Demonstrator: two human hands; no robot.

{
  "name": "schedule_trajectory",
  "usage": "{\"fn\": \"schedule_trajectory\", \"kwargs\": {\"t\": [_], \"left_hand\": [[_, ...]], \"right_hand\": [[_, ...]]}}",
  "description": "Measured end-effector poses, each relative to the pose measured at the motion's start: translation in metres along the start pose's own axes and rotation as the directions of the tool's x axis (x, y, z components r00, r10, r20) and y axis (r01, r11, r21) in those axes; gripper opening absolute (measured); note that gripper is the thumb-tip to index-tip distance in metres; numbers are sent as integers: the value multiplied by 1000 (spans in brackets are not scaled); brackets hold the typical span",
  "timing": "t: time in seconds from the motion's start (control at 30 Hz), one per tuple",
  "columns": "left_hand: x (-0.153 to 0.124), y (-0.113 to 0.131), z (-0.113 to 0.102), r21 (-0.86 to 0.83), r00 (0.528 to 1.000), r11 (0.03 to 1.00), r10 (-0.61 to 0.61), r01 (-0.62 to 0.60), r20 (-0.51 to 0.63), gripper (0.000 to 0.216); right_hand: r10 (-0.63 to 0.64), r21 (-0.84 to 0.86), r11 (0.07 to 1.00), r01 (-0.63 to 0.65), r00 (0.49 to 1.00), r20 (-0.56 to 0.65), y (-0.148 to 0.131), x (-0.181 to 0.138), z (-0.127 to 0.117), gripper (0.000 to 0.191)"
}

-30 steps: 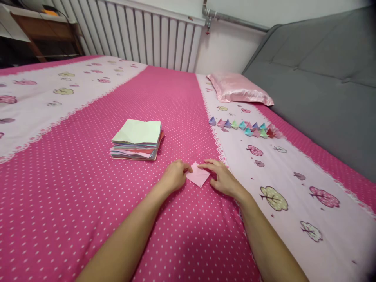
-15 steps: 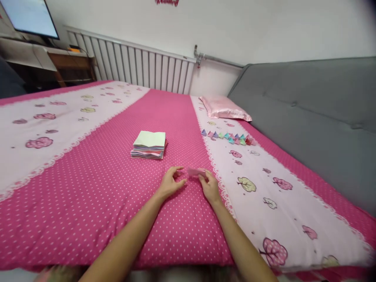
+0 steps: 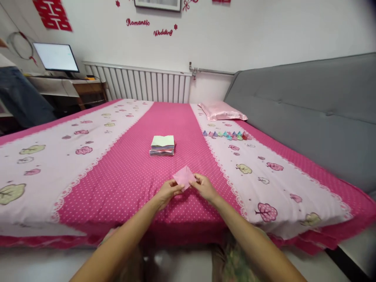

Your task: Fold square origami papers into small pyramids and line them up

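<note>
A square of pink paper [image 3: 185, 175] is held up near the bed's front edge, turned so one corner points away from me. My left hand [image 3: 169, 192] pinches its left and lower side between thumb and fingers. On the opposite side my right hand [image 3: 205, 188] grips the right edge, its thumb lying on the paper. Beyond the hands, a stack of coloured paper sheets [image 3: 162, 145] with a pale green one on top rests on the pink bedspread [image 3: 132, 172]. Small folded paper pieces [image 3: 227, 135] in several colours form a row to the right.
A shiny pink pillow [image 3: 223, 111] lies at the back right, beside the grey padded headboard [image 3: 308, 102]. Along the far wall runs a white radiator [image 3: 141, 84]. A lit monitor [image 3: 55, 57] stands on a desk [image 3: 85, 88] at the left.
My left hand, apart from the pink paper before, now grips it too. The paper has turned from edge-on to face me. The view has tilted up, showing more wall.
</note>
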State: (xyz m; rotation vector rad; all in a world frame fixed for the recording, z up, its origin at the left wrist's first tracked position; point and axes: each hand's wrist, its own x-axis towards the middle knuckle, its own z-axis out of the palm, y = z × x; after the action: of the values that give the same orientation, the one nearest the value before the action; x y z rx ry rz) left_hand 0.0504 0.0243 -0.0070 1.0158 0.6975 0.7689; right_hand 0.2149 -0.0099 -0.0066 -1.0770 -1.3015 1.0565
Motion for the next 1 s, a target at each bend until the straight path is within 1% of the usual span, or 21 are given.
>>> {"fn": "schedule_trajectory", "kwargs": {"t": [0.07, 0.13, 0.2, 0.27, 0.33, 0.4, 0.47, 0.53, 0.63, 0.7, 0.77, 0.9, 1.0], "left_hand": [[4, -1, 4, -8, 998, 1000, -14, 14, -58, 32], [10, -4, 6, -58, 996, 998, 9, -14, -85, 33], [16, -6, 8, -100, 994, 994, 39, -50, -103, 34], [18, -6, 11, -135, 991, 990, 30, -48, -134, 31], [19, -3, 17, -172, 985, 984, 6, -37, -174, 28], [17, 3, 25, -194, 984, 979, 21, -56, -177, 29], [16, 10, 32, -179, 978, 980, 44, -81, -203, 28], [13, 15, 36, -132, 973, 987, 64, -96, -223, 26], [6, 21, 36, -112, 981, 992, 42, -64, -188, 25], [2, 23, 35, -117, 986, 992, 21, -41, -165, 24], [-1, 24, 34, -119, 986, 992, 10, -30, -166, 24], [-2, 24, 35, -118, 982, 992, 27, -49, -185, 25], [-2, 22, 35, -101, 984, 992, 55, -73, -169, 25]], "right_hand": [[-2, -17, 1000, 2, 1000, 8, -2, 3, 1, 26], [3, -75, 997, -4, 1000, -12, -4, 6, 1, 34], [-9, -133, 991, 1, 998, -59, -7, 8, 1, 40], [-54, -220, 975, 28, 992, -114, -11, 8, 1, 43], [-126, -306, 949, 74, 980, -154, -16, 8, 0, 45], [-191, -349, 929, 121, 966, -174, -21, 7, 0, 46], [-245, -358, 919, 163, 949, -199, -23, 6, -2, 40], [-259, -330, 926, 182, 943, -208, -23, 3, -5, 33], [-252, -280, 940, 196, 950, -182, -21, 0, -7, 31], [-248, -284, 938, 197, 956, -155, -20, -1, -7, 28], [-247, -306, 932, 194, 958, -145, -21, -2, -5, 25], [-255, -329, 925, 191, 954, -161, -24, -4, -1, 24], [-254, -323, 927, 189, 952, -172, -26, -5, 2, 26]]}}
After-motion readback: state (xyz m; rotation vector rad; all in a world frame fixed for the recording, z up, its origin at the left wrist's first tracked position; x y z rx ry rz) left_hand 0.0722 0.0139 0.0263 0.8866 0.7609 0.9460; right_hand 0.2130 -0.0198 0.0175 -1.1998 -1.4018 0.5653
